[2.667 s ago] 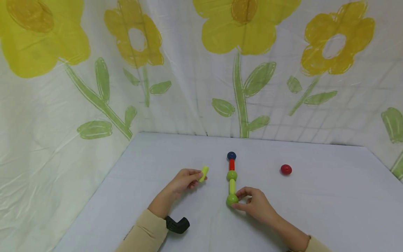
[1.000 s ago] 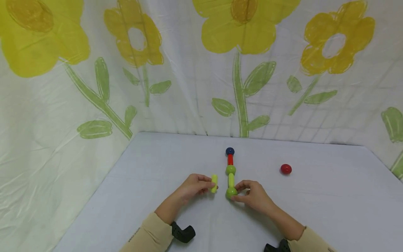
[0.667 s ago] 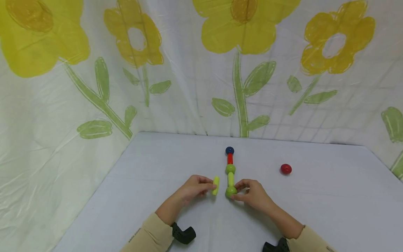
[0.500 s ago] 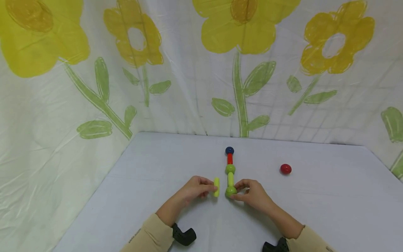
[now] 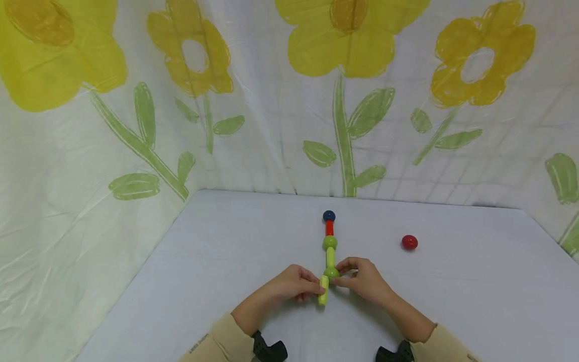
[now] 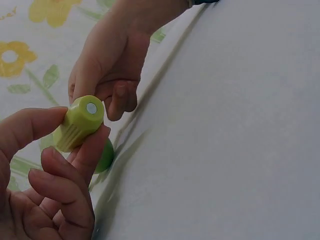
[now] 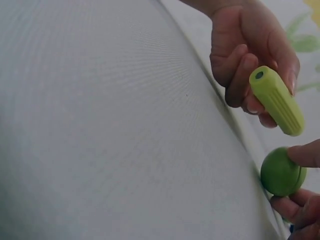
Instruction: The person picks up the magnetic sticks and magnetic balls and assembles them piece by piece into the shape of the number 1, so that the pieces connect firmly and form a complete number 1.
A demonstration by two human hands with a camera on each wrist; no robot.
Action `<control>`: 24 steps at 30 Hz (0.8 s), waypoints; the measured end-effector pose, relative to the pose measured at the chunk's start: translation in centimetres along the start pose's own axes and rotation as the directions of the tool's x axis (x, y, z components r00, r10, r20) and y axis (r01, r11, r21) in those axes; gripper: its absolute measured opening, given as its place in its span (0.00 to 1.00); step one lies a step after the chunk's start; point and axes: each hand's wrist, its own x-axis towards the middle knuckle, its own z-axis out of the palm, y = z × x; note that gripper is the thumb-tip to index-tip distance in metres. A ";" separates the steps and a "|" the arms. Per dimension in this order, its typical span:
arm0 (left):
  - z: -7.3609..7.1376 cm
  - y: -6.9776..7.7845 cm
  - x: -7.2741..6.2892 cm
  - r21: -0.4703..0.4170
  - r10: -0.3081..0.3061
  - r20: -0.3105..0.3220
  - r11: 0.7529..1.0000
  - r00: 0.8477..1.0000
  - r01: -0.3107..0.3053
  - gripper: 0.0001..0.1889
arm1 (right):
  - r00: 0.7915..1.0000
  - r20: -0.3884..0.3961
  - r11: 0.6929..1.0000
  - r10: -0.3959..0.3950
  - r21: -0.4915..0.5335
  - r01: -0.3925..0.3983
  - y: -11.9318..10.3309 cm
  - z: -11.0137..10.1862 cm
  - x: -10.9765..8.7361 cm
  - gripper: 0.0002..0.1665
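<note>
Between thumb and fingers, my left hand [image 5: 291, 283] pinches a yellow-green ridged toy rod [image 5: 323, 292]. A small silver disc shows at the rod's end [image 6: 91, 108] in the left wrist view. My right hand [image 5: 365, 279] pinches a green ball [image 7: 279, 172], the near end of a straight chain on the table. Going away from me, the chain continues with a light green rod [image 5: 330, 257], another green ball [image 5: 330, 242], a red rod [image 5: 329, 228] and a dark blue ball [image 5: 328, 215]. In the head view, the held rod overlaps the near ball; the right wrist view shows a gap between them.
A loose red ball [image 5: 409, 242] lies on the white-covered table [image 5: 461, 281], right of the chain. Behind the table hangs a white curtain [image 5: 267, 125] with painted yellow flowers. Black wrist devices [image 5: 271, 350] sit at both sleeves.
My left hand has carried the rod rightward and closer to me, up to the chain's near end. The chain slid slightly away from me early on; my right hand has kept its grip on the ball.
</note>
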 end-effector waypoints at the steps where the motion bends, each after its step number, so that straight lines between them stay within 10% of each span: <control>1: 0.2 0.0 0.0 0.002 -0.005 -0.001 1.000 1.000 0.005 0.10 | 1.000 -0.002 1.000 0.002 0.001 -0.002 -0.1 0.0 0.0 0.17; 24: 2.6 0.1 -0.3 -0.008 0.001 -0.084 1.000 0.996 -0.001 0.06 | 0.999 0.000 0.999 0.039 0.000 -0.039 -0.1 0.0 0.0 0.17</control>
